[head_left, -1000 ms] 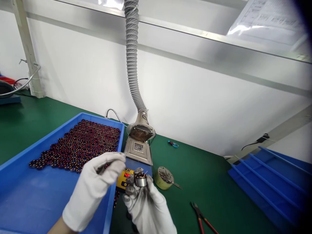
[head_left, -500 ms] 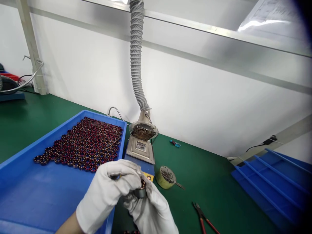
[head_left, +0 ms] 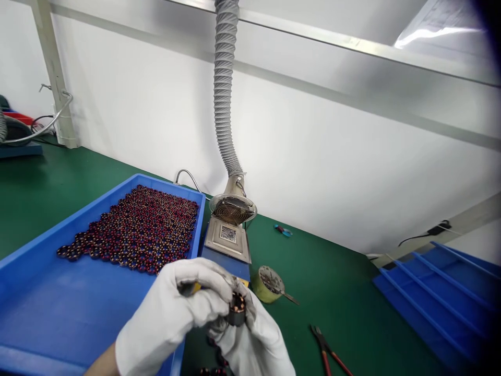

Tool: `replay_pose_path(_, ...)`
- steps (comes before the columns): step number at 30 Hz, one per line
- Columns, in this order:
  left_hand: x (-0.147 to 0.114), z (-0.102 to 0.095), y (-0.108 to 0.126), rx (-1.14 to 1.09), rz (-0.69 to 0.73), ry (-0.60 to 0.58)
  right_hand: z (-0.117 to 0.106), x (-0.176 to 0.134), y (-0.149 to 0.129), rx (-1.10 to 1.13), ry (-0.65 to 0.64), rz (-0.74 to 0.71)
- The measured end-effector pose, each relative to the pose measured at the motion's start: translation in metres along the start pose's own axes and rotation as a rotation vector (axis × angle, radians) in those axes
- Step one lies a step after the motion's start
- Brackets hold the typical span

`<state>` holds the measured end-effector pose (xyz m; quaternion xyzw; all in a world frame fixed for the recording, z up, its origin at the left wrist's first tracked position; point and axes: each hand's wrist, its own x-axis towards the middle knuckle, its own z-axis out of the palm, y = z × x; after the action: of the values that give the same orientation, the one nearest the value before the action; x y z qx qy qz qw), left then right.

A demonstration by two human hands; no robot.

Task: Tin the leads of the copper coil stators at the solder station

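Both white-gloved hands meet at the lower middle of the head view around a small copper-wound motor stator [head_left: 236,312], a dark ring with copper wire showing at its top. The bent fingers of my left hand [head_left: 180,303] close on the stator's left side. From the right and below, my right hand [head_left: 258,334] grips it between thumb and fingers. Glove fingers hide part of its rim. More dark ring-shaped stators [head_left: 213,371] lie on the green table just beneath my hands, partly covered by them.
On the left, a blue tray [head_left: 78,303] carries many wound stators in its far part. Behind my hands are a solder heating plate [head_left: 227,237] and a fume hose [head_left: 224,94]. To the right: a round tin [head_left: 266,284], red-handled cutters [head_left: 324,347], blue-handled tool [head_left: 282,230], blue rack [head_left: 438,297].
The stator has shifted slightly right and turned, so more of its copper-wound top shows. Both hands still hold it. The whole view has shifted a little.
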<state>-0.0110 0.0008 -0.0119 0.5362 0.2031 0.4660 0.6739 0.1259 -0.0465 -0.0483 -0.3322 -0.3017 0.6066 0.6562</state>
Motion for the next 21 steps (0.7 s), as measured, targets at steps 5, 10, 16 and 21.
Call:
replay_pose_path(5, 0.001, -0.002, 0.012, 0.124, -0.056, 0.151, -0.001, -0.005, 0.002, -0.003, 0.028, 0.01)
replay_pose_path(10, 0.001, 0.004, 0.009, 0.23, 0.001, -0.049, -0.01, 0.01, 0.007, -0.062, 0.134, -0.117)
replay_pose_path(16, 0.0, 0.0, 0.001, 0.154, 0.092, 0.255, -0.004, 0.018, 0.01, -0.192, 0.252, -0.478)
replay_pose_path(21, 0.011, 0.013, -0.002, 0.022, -0.183, -0.008, 0.016, -0.001, 0.033, -0.643, 0.455, -1.013)
